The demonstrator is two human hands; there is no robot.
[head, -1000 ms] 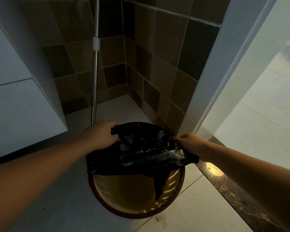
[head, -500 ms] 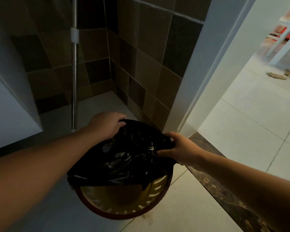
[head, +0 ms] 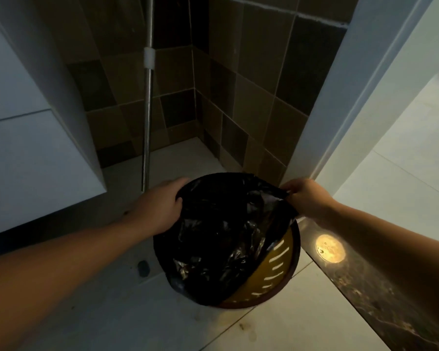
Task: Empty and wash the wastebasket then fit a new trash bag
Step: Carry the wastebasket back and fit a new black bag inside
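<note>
A round wastebasket (head: pixel 280 269) with a dark red rim and slotted yellow wall stands on the floor tiles below me. A black trash bag (head: pixel 221 231) is spread across its mouth, covering the far and left side; the yellow inside shows only at the near right. My left hand (head: pixel 160 206) grips the bag's edge at the basket's left rim. My right hand (head: pixel 306 196) pinches the bag's edge at the far right rim, pulling it outward.
A white cabinet (head: pixel 33 138) hangs at the left. A metal pole (head: pixel 147 117) stands against the brown tiled wall (head: pixel 251 79) behind the basket. A white door frame (head: pixel 340 97) and dark marble threshold (head: pixel 380 295) run along the right. A small dark spot (head: pixel 143 268) lies on the floor.
The bag has been drawn wider over the basket's mouth and now covers the left side down to the near edge. My hands have moved apart toward opposite rims.
</note>
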